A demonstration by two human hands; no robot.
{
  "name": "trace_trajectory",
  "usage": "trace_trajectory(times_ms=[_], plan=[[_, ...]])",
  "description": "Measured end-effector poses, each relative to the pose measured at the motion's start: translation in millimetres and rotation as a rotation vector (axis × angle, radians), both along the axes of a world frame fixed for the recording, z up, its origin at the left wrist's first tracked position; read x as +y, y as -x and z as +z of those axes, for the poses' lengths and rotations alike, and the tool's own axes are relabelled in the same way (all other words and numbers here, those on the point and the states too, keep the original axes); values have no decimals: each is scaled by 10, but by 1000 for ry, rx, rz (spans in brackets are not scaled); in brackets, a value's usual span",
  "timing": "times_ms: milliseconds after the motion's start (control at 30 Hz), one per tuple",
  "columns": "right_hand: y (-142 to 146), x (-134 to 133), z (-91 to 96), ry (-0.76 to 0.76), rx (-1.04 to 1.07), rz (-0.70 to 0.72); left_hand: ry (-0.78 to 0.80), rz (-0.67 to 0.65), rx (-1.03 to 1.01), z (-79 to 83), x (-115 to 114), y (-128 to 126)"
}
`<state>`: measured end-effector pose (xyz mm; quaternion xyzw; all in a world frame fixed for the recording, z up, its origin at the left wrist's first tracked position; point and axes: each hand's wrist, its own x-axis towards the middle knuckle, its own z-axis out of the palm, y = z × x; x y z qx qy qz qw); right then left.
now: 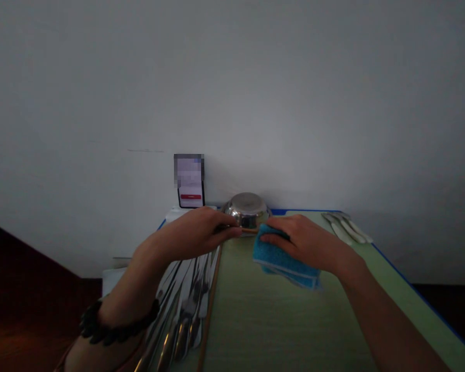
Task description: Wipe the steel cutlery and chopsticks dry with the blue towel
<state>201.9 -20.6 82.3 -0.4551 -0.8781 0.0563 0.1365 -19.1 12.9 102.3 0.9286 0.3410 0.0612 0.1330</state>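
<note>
My left hand is closed in a pinch on one end of a thin brown chopstick, held level above the table. My right hand grips a folded blue cloth with a pale edge. The cloth is closed around the other end of the chopstick, which it hides. Just behind the hands, an upside-down shiny metal bowl stands near the wall.
Several metal forks and knives lie at the left, beside a long thin brown stick. White-handled cutlery rests at the far right corner of the pale green table. A phone leans against the wall.
</note>
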Motion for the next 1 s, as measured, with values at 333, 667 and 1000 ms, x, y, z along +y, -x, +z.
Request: trace_trajectory(times_ms=[333, 667, 1000], plan=[[-52, 54, -4, 5, 65, 5, 39, 40, -34, 14, 66, 149], [-305, 112, -80, -33, 58, -70, 53, 122, -73, -67, 136, 406], [-217, 84, -57, -56, 26, -49, 22, 138, 21, -56, 97, 222]])
